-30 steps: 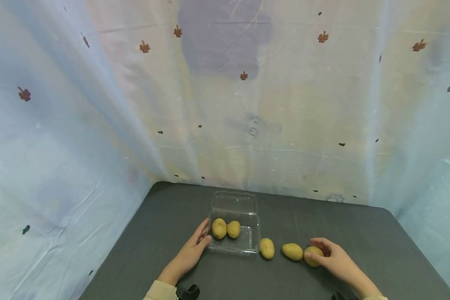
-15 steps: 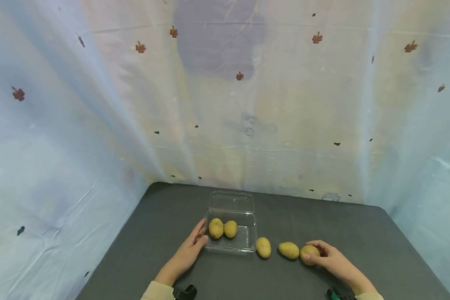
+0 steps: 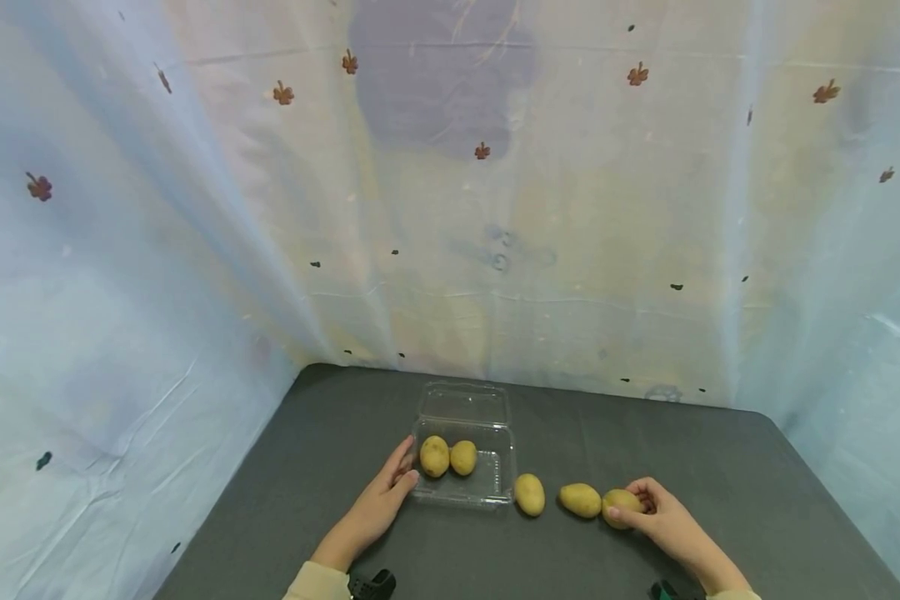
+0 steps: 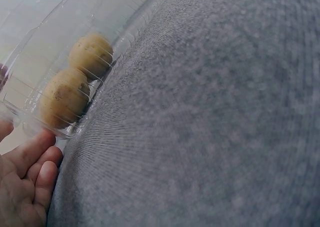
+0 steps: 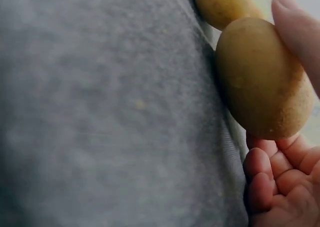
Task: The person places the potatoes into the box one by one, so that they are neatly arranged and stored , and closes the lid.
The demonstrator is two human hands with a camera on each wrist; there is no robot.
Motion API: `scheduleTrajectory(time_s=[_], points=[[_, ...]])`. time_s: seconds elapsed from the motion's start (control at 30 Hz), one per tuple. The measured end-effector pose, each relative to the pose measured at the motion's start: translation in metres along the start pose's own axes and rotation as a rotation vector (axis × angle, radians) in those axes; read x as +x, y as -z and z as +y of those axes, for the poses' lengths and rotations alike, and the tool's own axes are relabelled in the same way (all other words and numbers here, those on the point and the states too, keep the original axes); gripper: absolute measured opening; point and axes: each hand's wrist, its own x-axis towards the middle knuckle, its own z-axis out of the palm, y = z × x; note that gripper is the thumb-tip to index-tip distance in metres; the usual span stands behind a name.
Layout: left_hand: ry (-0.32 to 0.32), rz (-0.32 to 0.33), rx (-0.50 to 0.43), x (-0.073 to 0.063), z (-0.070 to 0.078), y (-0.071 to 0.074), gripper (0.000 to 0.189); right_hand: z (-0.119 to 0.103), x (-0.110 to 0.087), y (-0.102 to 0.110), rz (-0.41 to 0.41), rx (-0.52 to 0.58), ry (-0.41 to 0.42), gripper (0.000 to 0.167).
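Observation:
My right hand (image 3: pixel 667 518) holds the rightmost potato (image 3: pixel 622 508) on the dark table, with the thumb on its near side and the fingers at its far side. In the right wrist view, the smooth yellow-brown potato (image 5: pixel 262 79) sits between thumb and curled fingers. My left hand (image 3: pixel 378 504) rests against the left side of a clear plastic clamshell box (image 3: pixel 495 492), its fingers loosely extended. Inside the box, two potatoes lie side by side, a larger one (image 3: pixel 434 456) and a smaller one (image 3: pixel 463 457). The hinged lid (image 3: pixel 465 403) stands open toward the back.
One potato (image 3: pixel 529 495) lies just outside the box's front right corner. Another potato (image 3: pixel 580 500) lies between it and the held one, right at the held one's left end. A pale printed curtain (image 3: pixel 570 333) hangs behind the dark table (image 3: pixel 607 442).
The head view has shifted slightly. My right fingertips have moved a little rightward over the potato, leaving more of it showing. The left hand stays at the box.

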Motion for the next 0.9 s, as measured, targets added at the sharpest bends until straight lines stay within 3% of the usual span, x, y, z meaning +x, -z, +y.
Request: scheduleTrajectory(time_s=[0.4,0.67,0.9], points=[[0.014,-0.008,-0.003,0.001,-0.001,0.000,0.061,0.001,-0.009,-0.004,0.046,0.015,0.004,0.047],[0.015,-0.006,0.002,-0.002,0.003,0.000,0.061,-0.001,-0.012,-0.011,0.107,-0.136,-0.048,0.064],[0.018,0.000,0.001,-0.001,0.003,0.000,0.062,-0.008,-0.017,-0.015,0.127,-0.180,-0.091,0.070]])
